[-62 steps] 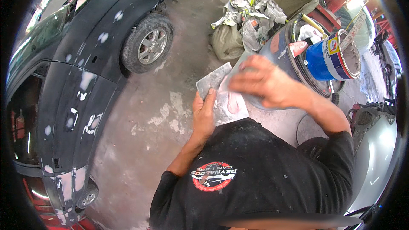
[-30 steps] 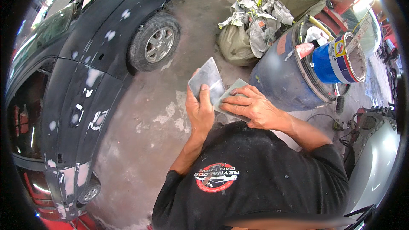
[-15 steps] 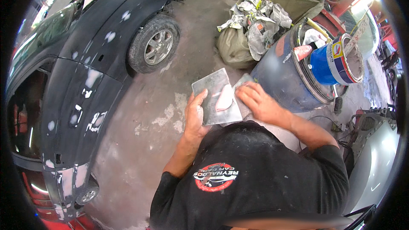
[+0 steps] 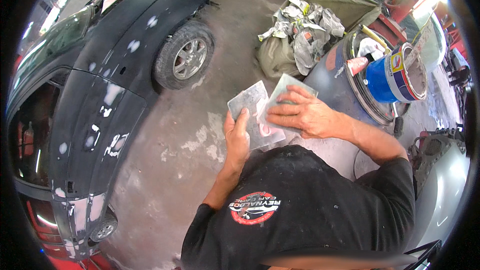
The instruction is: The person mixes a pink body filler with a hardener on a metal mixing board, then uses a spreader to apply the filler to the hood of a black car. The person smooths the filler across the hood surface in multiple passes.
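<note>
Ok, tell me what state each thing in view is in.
Left hand: closed on grey plate
Right hand: closed on pale spreader
Grey plate: smeared with pink paste
Pale spreader: held, overlapping grey plate
Paper: crumpled
Blue can: resting on drum
Black car: blotched with pale patches
Front wheel: mounted

Grey plate [image 4: 245, 98] looks scuffed and smudgy, and the pink paste [image 4: 260, 106] on it looks smooth. The pale blade [image 4: 283, 88] seems kinda see-through with a soft sheen. Dark car body [image 4: 75, 125] is pretty matt, wheel [image 4: 190, 59] shiny metal, blue can [image 4: 382, 79] glossy, paper [image 4: 310, 40] all crumpled, floor [image 4: 165, 120] worn and blotchy.
</note>
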`<control>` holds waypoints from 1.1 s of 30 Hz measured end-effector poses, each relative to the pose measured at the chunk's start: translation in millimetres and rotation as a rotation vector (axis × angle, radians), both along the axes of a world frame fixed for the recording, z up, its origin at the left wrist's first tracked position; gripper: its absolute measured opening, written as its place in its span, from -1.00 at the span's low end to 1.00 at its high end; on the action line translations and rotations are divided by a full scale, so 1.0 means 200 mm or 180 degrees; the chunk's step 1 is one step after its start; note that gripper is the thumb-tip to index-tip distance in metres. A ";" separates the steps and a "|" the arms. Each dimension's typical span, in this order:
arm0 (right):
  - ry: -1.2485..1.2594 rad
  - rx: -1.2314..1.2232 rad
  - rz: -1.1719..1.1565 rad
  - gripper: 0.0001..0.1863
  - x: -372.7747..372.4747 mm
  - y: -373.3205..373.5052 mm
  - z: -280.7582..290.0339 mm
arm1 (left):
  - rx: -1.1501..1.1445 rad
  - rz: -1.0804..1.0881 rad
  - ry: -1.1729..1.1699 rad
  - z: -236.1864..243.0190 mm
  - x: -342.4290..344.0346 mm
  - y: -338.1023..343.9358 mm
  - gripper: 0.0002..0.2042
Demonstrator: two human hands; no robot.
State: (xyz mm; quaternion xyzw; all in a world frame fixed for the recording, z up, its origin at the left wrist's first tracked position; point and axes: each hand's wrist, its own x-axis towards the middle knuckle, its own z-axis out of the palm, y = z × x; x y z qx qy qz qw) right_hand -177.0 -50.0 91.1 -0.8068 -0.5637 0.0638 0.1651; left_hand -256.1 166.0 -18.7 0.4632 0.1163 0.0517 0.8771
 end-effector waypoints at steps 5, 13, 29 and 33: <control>0.3157 0.1359 -0.1137 -0.26 0.01 0.08 -0.01 | -0.0569 0.0205 0.0768 0.01 0.01 0.08 -0.68; -0.0396 0.1008 0.0043 -0.20 -0.02 0.38 -0.47 | -0.1126 0.0494 0.1115 -0.08 0.09 0.44 -0.68; 0.2827 0.1251 -0.1811 -0.48 1.14 0.96 -0.80 | -0.0507 0.2665 0.0534 0.06 0.79 1.14 -0.66; 0.2975 0.1679 -0.1438 -0.49 1.52 1.28 -0.68 | -0.0176 0.2792 -0.0084 0.14 1.03 1.35 -0.68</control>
